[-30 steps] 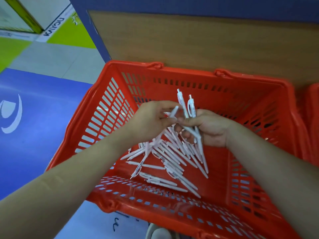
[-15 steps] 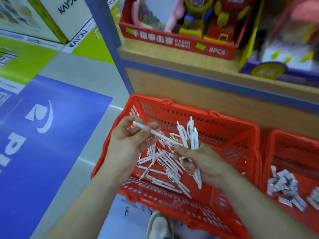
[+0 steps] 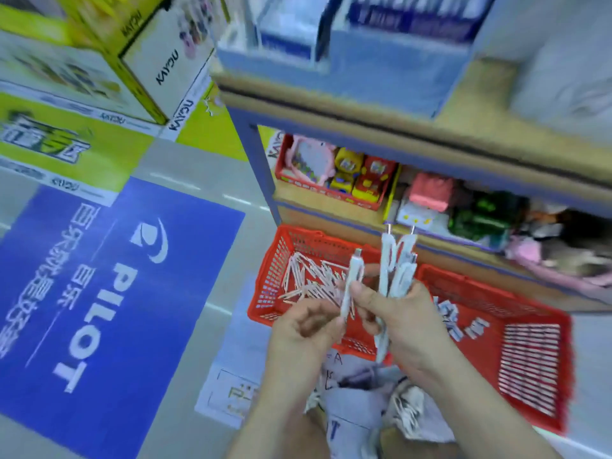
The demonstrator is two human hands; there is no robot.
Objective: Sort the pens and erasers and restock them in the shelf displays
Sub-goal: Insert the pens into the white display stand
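My right hand grips a bundle of white pens that stand upright above a red basket. My left hand pinches one more white pen by its lower end, held upright and touching the right hand's thumb. Below and behind the hands, the left red basket holds several loose white pens. A second red basket to the right holds small white erasers. The whole frame is motion-blurred.
A wooden shelf unit with blue edging rises behind the baskets; its lower shelf carries a red toy tray and other packages. Blue display boxes sit on the upper shelf. A blue PILOT floor mat lies left. My shoes stand below.
Both hands have lifted up out of the left basket with the pens. The left hand's pen has turned upright against the right hand. The view has risen, showing more shelves.
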